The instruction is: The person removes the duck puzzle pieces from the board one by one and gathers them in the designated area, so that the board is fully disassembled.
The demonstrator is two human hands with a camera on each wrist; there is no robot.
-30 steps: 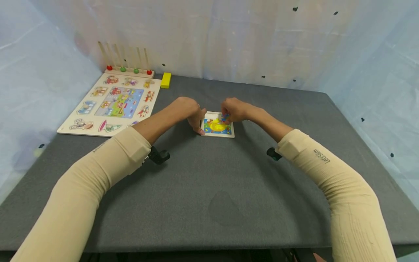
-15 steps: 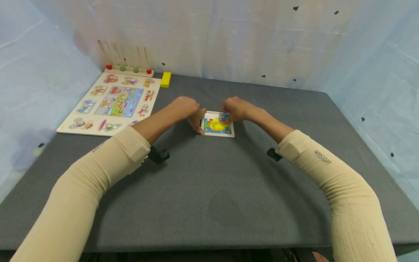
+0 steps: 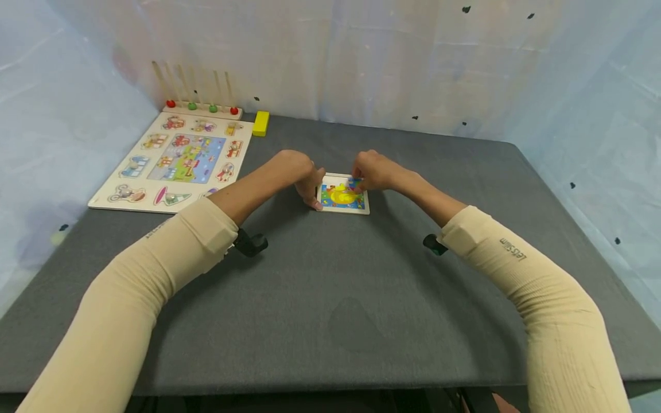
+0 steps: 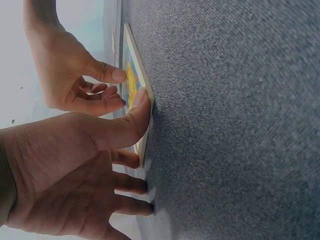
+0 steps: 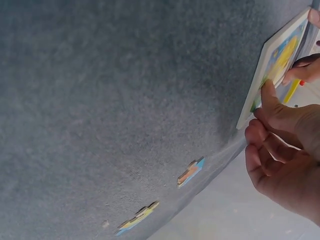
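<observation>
My right fingers [image 5: 270,97] have edged slightly right over the puzzle tray [image 3: 343,211] on the surface [image 3: 310,321], pinching or merely pressing, I can't tell, while my left fingers [image 4: 125,158] grip its side, so I'd press straight down.

Yellow-and-blue puzzle [image 3: 343,198], grey tabletop [image 3: 289,310]; beige sleeves [image 3: 129,287]

Left grip [image 4: 67,167] holding puzzle board [image 4: 134,77], right grip [image 4: 65,72] touching

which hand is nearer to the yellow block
Left. The left hand is right of the yellow block, at the left edge of the puzzle tray; the right hand is farther right, over its right side.
</observation>
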